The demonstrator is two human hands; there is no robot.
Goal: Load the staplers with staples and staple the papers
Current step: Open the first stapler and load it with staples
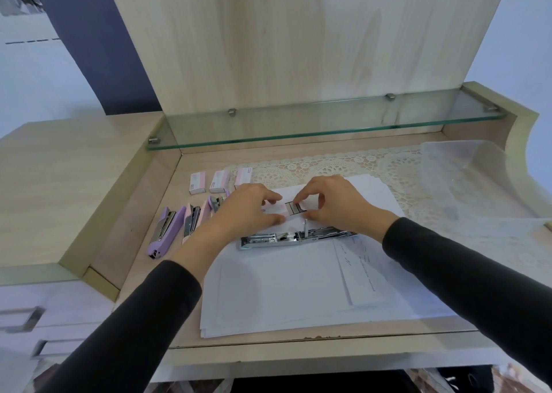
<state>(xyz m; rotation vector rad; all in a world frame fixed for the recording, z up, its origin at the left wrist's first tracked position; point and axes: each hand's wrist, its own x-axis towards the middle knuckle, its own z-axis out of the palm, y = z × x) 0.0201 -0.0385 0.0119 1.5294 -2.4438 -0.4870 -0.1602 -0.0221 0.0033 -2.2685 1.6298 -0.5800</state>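
My left hand pinches a small pink-and-white staple box above the papers. My right hand pinches the inner tray with staples that sticks out of that box. Just in front of both hands, an opened metal stapler lies flat on the stack of white papers. Left of it lie a purple stapler, a pink stapler and another one, partly hidden by my left hand. Three closed staple boxes stand in a row behind them.
A lace mat covers the back of the desk under a glass shelf. A clear plastic sheet lies at the right. Drawers with metal handles are at the lower left.
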